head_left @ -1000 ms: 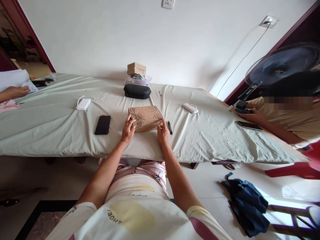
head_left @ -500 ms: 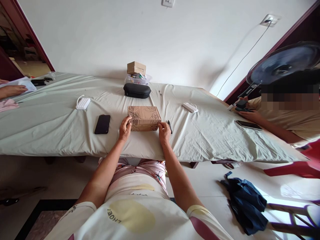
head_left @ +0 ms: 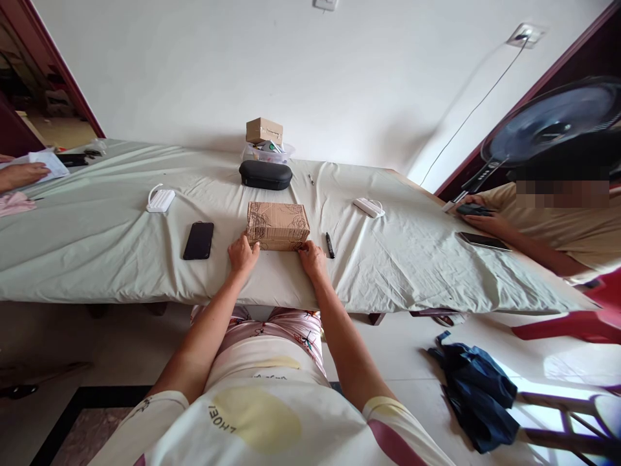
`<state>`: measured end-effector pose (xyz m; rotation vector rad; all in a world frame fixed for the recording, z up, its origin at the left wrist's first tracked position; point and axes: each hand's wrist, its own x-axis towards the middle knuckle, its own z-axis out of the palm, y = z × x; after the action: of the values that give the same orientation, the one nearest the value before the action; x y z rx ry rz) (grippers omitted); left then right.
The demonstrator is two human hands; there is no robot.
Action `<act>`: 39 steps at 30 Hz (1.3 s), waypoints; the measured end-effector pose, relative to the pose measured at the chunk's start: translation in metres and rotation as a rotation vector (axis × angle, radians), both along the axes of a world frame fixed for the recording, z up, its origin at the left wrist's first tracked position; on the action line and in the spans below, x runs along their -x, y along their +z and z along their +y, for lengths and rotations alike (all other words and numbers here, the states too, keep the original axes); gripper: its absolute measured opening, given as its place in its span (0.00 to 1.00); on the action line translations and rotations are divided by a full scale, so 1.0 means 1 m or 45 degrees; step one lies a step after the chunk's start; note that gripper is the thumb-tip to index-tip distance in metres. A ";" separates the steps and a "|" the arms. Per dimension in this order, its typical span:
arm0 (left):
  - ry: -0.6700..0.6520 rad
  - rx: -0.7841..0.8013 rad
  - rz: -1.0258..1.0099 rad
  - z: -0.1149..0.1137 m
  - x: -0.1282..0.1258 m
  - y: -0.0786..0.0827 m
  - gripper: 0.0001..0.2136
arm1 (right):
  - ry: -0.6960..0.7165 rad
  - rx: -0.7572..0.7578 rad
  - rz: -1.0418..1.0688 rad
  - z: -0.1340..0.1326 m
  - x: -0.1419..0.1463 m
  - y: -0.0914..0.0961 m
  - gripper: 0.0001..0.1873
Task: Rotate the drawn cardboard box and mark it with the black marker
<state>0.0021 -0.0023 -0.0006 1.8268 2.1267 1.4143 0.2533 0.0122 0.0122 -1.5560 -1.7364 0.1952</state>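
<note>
A brown cardboard box (head_left: pixel 278 225) with dark printed patterns sits on the cloth-covered table in front of me, its lid down. My left hand (head_left: pixel 243 254) grips its near left corner, thumb against the front face. At the near right corner, my right hand (head_left: pixel 313 257) holds the lower front edge with its fingers bent. Some fingertips are hidden behind the box. A black marker pen (head_left: pixel 330 245) lies just right of my right hand. To the left of my left hand is a black phone (head_left: pixel 198 241).
Behind the box stand a black case (head_left: pixel 266 175) and a plastic tub (head_left: pixel 281 155) with a small carton (head_left: pixel 264 130) on it. White power banks (head_left: pixel 161 200) lie left and right. A person (head_left: pixel 548 226) sits at the right near a fan (head_left: pixel 553 133); another person's hand (head_left: pixel 24 175) is at far left.
The box's lid has come down flush at the front. Both my hands have slid lower on the box, the right one slightly leftward, uncovering the marker pen.
</note>
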 end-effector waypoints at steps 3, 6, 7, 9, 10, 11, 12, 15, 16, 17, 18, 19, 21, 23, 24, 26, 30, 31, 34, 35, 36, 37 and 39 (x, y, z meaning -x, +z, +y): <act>0.014 0.048 0.021 -0.004 -0.003 0.003 0.28 | 0.007 0.014 0.050 -0.001 0.001 0.002 0.09; -0.039 0.008 -0.021 -0.008 -0.004 0.008 0.38 | 0.015 -0.042 0.146 -0.006 0.005 0.008 0.19; -0.060 -0.016 -0.026 -0.010 -0.005 0.010 0.41 | 0.013 -0.088 0.182 -0.008 0.008 0.009 0.23; -0.081 -0.067 -0.030 -0.013 -0.009 0.014 0.46 | -0.008 -0.190 0.224 -0.013 0.014 0.012 0.32; -0.079 -0.089 -0.033 -0.014 -0.011 0.016 0.49 | -0.029 -0.233 0.222 -0.015 0.018 0.014 0.37; -0.072 -0.107 -0.034 -0.016 -0.015 0.017 0.51 | -0.059 -0.263 0.204 -0.018 0.022 0.015 0.41; -0.061 -0.119 -0.030 -0.017 -0.018 0.018 0.54 | -0.092 -0.280 0.173 -0.019 0.026 0.016 0.45; -0.025 -0.136 0.015 -0.020 -0.027 0.021 0.58 | -0.177 -0.276 0.065 -0.023 0.035 0.018 0.52; -0.012 -0.139 0.028 -0.020 -0.030 0.021 0.58 | -0.190 -0.266 0.040 -0.024 0.037 0.018 0.54; 0.000 -0.141 0.037 -0.021 -0.031 0.022 0.58 | -0.194 -0.256 0.024 -0.024 0.038 0.017 0.54; 0.011 -0.138 0.044 -0.021 -0.032 0.023 0.57 | -0.192 -0.248 0.016 -0.024 0.039 0.017 0.55; 0.022 -0.127 0.052 -0.022 -0.033 0.024 0.57 | -0.189 -0.244 0.015 -0.024 0.039 0.016 0.55; 0.041 -0.086 0.079 -0.023 -0.033 0.025 0.57 | -0.184 -0.256 0.031 -0.022 0.038 0.014 0.54; 0.061 -0.049 0.100 -0.024 -0.031 0.027 0.56 | -0.162 -0.303 0.071 -0.018 0.034 0.010 0.51; 0.069 -0.042 0.101 -0.024 -0.030 0.028 0.55 | -0.134 -0.335 0.101 -0.016 0.032 0.009 0.49; 0.073 -0.063 0.079 -0.023 -0.026 0.028 0.54 | -0.046 -0.407 0.180 -0.012 0.027 0.006 0.44; 0.028 -0.228 -0.008 -0.018 -0.016 0.024 0.49 | 0.070 -0.545 0.365 -0.007 0.019 0.006 0.30; 0.017 -0.278 -0.036 -0.017 -0.014 0.022 0.48 | 0.078 -0.579 0.405 -0.007 0.018 0.007 0.27; 0.002 -0.407 -0.136 -0.014 -0.006 0.018 0.41 | 0.073 -0.676 0.502 -0.009 0.015 0.011 0.21; -0.007 -0.443 -0.169 -0.013 -0.005 0.017 0.38 | 0.059 -0.702 0.527 -0.010 0.014 0.013 0.20; -0.020 -0.476 -0.199 -0.013 -0.003 0.016 0.35 | 0.042 -0.723 0.551 -0.011 0.012 0.013 0.19; -0.036 -0.507 -0.227 -0.013 -0.002 0.015 0.33 | 0.025 -0.738 0.572 -0.012 0.011 0.014 0.19; -0.063 -0.547 -0.278 -0.012 -0.001 0.015 0.29 | 0.011 -0.742 0.604 -0.013 0.009 0.014 0.19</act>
<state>0.0026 -0.0140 0.0140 1.7171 1.7634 2.0756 0.2439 -0.0006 0.0266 -0.9771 -1.2715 0.0456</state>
